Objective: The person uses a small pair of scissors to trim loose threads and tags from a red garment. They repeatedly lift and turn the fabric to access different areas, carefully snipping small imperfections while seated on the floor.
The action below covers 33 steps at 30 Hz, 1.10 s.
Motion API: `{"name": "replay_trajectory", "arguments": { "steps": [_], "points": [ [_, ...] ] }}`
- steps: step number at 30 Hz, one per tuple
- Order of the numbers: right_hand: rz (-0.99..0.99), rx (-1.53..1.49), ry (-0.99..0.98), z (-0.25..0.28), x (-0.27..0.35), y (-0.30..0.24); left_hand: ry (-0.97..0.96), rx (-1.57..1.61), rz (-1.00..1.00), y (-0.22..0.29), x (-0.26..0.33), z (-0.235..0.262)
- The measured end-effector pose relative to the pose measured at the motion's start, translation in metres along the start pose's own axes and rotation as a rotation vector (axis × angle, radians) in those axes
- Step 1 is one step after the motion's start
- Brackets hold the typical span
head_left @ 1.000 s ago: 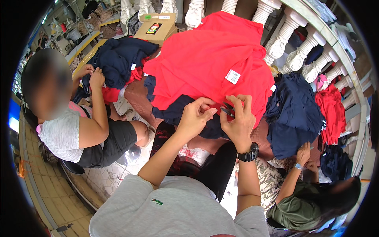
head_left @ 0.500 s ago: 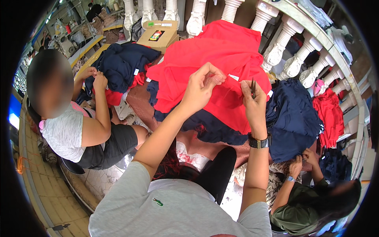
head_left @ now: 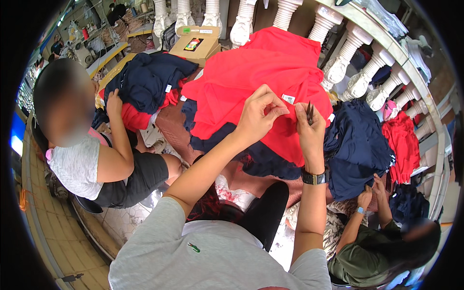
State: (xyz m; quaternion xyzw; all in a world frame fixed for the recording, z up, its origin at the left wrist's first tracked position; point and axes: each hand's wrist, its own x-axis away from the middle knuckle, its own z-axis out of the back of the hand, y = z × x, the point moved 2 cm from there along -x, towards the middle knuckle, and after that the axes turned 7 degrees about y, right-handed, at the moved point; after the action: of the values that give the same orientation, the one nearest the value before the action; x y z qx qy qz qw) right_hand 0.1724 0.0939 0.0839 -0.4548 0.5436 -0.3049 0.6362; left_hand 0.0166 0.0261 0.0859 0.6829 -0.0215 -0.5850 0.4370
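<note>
A red garment (head_left: 251, 82) lies spread over a pile of navy clothes in front of me, with a small white label (head_left: 288, 99) sewn near its edge. My left hand (head_left: 258, 115) pinches the red cloth just left of that label, fingers closed on the fabric. My right hand (head_left: 309, 130), with a dark watch on the wrist, holds a small dark pair of snips (head_left: 309, 112) pointing up right beside the label.
A seated person (head_left: 87, 150) at my left handles navy and red garments (head_left: 145, 82). Another person (head_left: 372, 241) at lower right works on a navy pile (head_left: 357, 145). A cardboard box (head_left: 195, 44) sits behind; a white balustrade (head_left: 348, 58) curves along the right, with red clothes (head_left: 401, 140).
Both my hands have risen along the red garment toward the white label. My left hand has re-pinched the cloth beside it, and the snips now stand upright next to the label.
</note>
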Motion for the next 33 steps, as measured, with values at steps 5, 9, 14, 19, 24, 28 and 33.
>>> {"name": "replay_trajectory", "arguments": {
  "steps": [5, 9, 14, 19, 24, 28, 33],
  "points": [
    [-0.090, -0.020, 0.017, 0.004, 0.005, -0.002, 0.018, 0.424, 0.398, -0.013, 0.002, 0.006],
    [-0.099, -0.028, 0.016, 0.004, 0.007, -0.002, 0.031, 0.090, 0.210, -0.005, 0.006, 0.011],
    [-0.036, 0.020, 0.024, 0.003, 0.008, -0.001, -0.092, -0.154, 0.074, -0.002, 0.007, 0.019],
    [0.123, 0.279, 0.079, 0.005, 0.019, -0.006, -0.155, 0.258, 0.327, -0.010, 0.011, 0.019],
    [0.378, 0.277, 0.183, -0.017, 0.059, -0.039, -0.135, 0.326, 0.343, -0.011, 0.017, 0.017],
    [-0.307, 0.027, -0.245, -0.021, 0.070, -0.025, -0.118, 0.351, 0.333, -0.012, 0.019, 0.018],
    [-0.388, -0.157, -0.208, -0.026, 0.059, -0.001, -0.132, 0.348, 0.314, -0.016, 0.019, 0.017]
  ]
}}
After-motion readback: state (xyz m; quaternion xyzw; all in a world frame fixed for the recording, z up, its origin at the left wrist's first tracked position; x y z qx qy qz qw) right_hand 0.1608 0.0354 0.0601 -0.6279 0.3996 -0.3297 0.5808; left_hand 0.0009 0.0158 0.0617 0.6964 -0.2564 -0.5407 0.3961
